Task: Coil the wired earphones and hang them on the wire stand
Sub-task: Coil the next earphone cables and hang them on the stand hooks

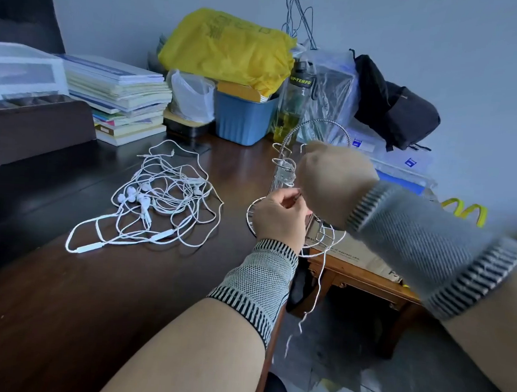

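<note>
While a tangled heap of earphones [156, 194] is left on the desk [61, 289], one white cable [318, 279] is held up at the wire stand [286, 167], probably so that it can be wound and hung. The cable seems pinched by the left hand [280, 215]. The fingers of the right hand [334, 182] are hidden, so their state cannot be told.

A cluttered home desk [61, 289]: stacked books [120, 94], bags, a backpack [395, 107].
</note>
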{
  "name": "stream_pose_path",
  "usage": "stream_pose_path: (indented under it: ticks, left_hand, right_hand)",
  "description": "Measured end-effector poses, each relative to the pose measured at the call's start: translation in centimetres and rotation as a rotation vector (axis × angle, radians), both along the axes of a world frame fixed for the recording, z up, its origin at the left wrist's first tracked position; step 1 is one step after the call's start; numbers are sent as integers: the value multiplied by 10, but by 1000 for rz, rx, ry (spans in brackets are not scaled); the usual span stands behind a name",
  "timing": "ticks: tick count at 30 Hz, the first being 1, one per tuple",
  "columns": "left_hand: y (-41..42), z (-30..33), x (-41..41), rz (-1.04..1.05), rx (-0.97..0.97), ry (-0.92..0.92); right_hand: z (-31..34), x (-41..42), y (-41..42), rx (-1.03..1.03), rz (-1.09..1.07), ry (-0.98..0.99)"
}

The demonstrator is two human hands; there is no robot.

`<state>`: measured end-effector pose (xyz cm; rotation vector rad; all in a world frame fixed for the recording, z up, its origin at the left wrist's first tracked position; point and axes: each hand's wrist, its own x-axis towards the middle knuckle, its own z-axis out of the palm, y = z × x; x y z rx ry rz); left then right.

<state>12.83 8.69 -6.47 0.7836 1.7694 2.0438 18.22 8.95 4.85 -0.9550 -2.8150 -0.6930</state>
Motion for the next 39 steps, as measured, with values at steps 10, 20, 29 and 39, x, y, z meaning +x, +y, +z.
stream_pose_path:
  ticks: [10,20,29,39]
  left_hand:
    - [-2,4,-1,-121,92,-270]
    - [-4,0,-1,-85,13,-140]
    - [-8,4,1,-122,100,-233]
    - [-7,3,1,-114,85,-202]
  right_hand:
    - [-64,53,19,-100,170,867]
    - [-80,61,28,-334,-29,809]
    - [-70,74,47,-538,-281,785]
    - [-60,81,45,-738,-386,710]
